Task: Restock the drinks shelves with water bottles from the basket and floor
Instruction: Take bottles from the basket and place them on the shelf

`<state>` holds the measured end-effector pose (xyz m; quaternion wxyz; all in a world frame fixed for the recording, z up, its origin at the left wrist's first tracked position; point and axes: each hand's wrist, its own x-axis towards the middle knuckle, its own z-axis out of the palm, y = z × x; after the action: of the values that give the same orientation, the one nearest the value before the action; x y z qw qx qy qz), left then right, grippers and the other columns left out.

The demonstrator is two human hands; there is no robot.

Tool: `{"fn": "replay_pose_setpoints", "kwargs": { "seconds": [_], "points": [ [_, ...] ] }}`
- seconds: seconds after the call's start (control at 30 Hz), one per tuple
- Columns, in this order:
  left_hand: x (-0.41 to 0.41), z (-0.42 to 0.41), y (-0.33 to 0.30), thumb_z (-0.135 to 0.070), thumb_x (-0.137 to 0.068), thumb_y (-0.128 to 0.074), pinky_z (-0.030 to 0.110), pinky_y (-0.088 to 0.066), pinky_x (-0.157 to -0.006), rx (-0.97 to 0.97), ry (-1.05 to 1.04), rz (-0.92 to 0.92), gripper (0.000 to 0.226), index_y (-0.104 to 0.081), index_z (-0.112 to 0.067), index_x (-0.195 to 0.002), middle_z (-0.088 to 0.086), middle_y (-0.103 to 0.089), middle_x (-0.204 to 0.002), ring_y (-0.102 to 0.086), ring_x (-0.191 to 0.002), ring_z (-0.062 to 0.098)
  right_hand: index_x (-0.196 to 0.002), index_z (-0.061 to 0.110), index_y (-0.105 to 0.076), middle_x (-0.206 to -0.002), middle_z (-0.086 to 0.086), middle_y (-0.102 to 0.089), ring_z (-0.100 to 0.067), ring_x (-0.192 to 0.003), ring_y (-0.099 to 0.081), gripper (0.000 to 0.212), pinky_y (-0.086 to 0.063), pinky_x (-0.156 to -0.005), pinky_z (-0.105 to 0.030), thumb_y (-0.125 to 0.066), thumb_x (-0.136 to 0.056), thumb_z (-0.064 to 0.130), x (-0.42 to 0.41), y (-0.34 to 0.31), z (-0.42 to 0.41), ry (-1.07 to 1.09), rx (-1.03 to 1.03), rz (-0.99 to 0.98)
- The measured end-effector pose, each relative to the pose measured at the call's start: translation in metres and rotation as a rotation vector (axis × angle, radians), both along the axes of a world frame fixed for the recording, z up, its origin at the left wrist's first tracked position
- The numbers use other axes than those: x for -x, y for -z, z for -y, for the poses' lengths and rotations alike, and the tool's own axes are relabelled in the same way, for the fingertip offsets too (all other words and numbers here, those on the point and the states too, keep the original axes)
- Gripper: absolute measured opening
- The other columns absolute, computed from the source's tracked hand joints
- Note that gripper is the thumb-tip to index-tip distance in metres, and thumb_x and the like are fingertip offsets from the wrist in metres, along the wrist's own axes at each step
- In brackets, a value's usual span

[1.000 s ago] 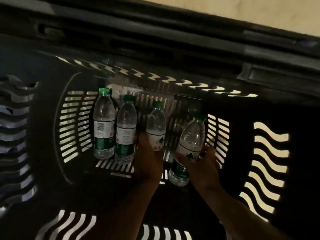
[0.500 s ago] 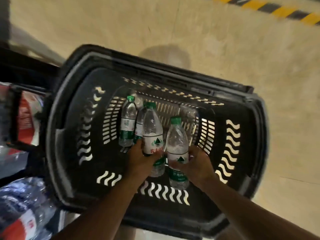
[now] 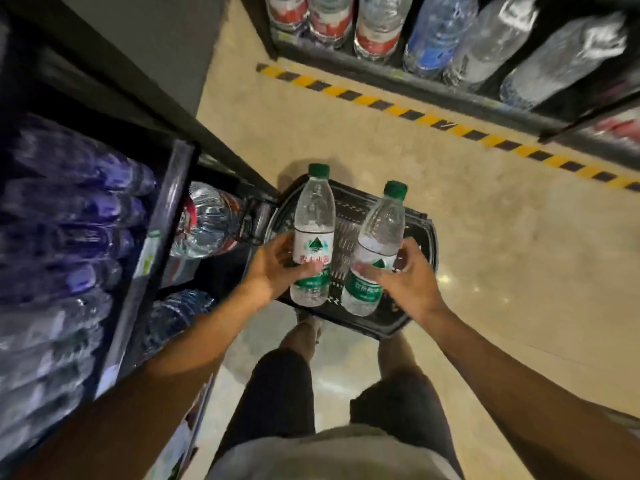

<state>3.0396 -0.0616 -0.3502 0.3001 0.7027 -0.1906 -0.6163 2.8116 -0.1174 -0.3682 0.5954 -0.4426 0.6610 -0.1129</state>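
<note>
I hold two clear water bottles with green caps and green-and-white labels high above the black plastic basket (image 3: 420,306) on the floor. My left hand (image 3: 273,268) grips the left bottle (image 3: 313,233) around its label; it stands nearly upright. My right hand (image 3: 410,280) grips the right bottle (image 3: 375,251) low on its body; its cap tilts to the right. The bottles and my hands hide most of the basket's inside.
A dark shelf unit (image 3: 156,244) packed with blue-tinted water bottles runs along the left; a large bottle (image 3: 207,220) sits on a lower shelf beside the basket. Another shelf of bottles (image 3: 433,32) stands across the aisle behind yellow-black floor tape (image 3: 398,109). My legs stand below.
Both hands lifted their bottles out of the basket and far above it. My head rose, so the basket now looks small and the shelves on both sides came into view.
</note>
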Motion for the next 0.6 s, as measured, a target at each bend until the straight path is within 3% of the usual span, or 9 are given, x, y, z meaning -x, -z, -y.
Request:
{"fn": "replay_pose_setpoints", "kwargs": {
  "seconds": [0.07, 0.13, 0.2, 0.33, 0.5, 0.6],
  "points": [
    [-0.006, -0.006, -0.050, 0.003, -0.081, -0.080, 0.021, -0.060, -0.082, 0.051, 0.006, -0.038, 0.049, -0.061, -0.003, -0.126, 0.005, -0.072, -0.119, -0.073, -0.102, 0.008, -0.113, 0.009, -0.056, -0.110, -0.007, -0.072, -0.030, -0.108, -0.067, 0.076, -0.057, -0.091, -0.044, -0.096, -0.060, 0.044, -0.006, -0.050, -0.004, 0.036, 0.024, 0.002],
    [-0.009, -0.012, -0.093, -0.002, -0.083, -0.080, 0.033, -0.059, -0.093, 0.112, -0.011, -0.062, 0.051, -0.062, -0.007, -0.131, 0.007, -0.073, -0.122, -0.071, -0.111, 0.020, -0.117, 0.001, -0.056, -0.116, -0.023, -0.069, -0.042, -0.112, -0.064, 0.070, -0.054, -0.095, -0.054, -0.094, -0.069, 0.034, -0.010, -0.093, -0.008, 0.063, 0.036, 0.037],
    [-0.010, -0.018, -0.125, -0.004, -0.083, -0.080, 0.035, -0.057, -0.097, 0.161, -0.053, -0.053, 0.052, -0.062, -0.009, -0.132, 0.006, -0.073, -0.122, -0.070, -0.114, 0.021, -0.120, -0.001, -0.060, -0.114, -0.028, -0.069, -0.043, -0.108, -0.066, 0.061, -0.053, -0.096, -0.057, -0.090, -0.075, 0.028, -0.014, -0.130, -0.013, 0.042, 0.049, 0.076],
    [-0.010, -0.029, -0.160, 0.001, -0.084, -0.076, 0.036, -0.058, -0.097, 0.235, -0.129, -0.081, 0.054, -0.059, -0.009, -0.135, 0.011, -0.071, -0.126, -0.068, -0.117, 0.026, -0.119, 0.016, -0.072, -0.101, 0.000, -0.080, -0.016, -0.093, -0.077, 0.056, -0.063, -0.078, -0.029, -0.086, -0.069, 0.036, -0.006, -0.175, -0.027, 0.056, 0.121, 0.201],
    [-0.003, -0.043, -0.195, -0.010, -0.082, -0.081, 0.037, -0.059, -0.094, 0.314, -0.169, -0.087, 0.048, -0.065, -0.017, -0.126, 0.007, -0.073, -0.124, -0.071, -0.114, 0.022, -0.108, 0.022, -0.076, -0.099, -0.003, -0.080, -0.020, -0.090, -0.077, 0.037, -0.060, -0.069, -0.023, -0.084, -0.075, 0.035, 0.011, -0.208, -0.027, 0.001, 0.203, 0.343],
    [0.009, -0.053, -0.209, -0.017, -0.076, -0.087, 0.037, -0.058, -0.095, 0.375, -0.242, -0.075, 0.056, -0.063, -0.019, -0.128, 0.003, -0.074, -0.122, -0.070, -0.114, 0.023, -0.108, 0.022, -0.076, -0.098, -0.005, -0.080, -0.020, -0.088, -0.078, 0.035, -0.059, -0.068, -0.022, -0.084, -0.076, 0.033, 0.020, -0.225, -0.015, -0.088, 0.251, 0.399]
  ]
}}
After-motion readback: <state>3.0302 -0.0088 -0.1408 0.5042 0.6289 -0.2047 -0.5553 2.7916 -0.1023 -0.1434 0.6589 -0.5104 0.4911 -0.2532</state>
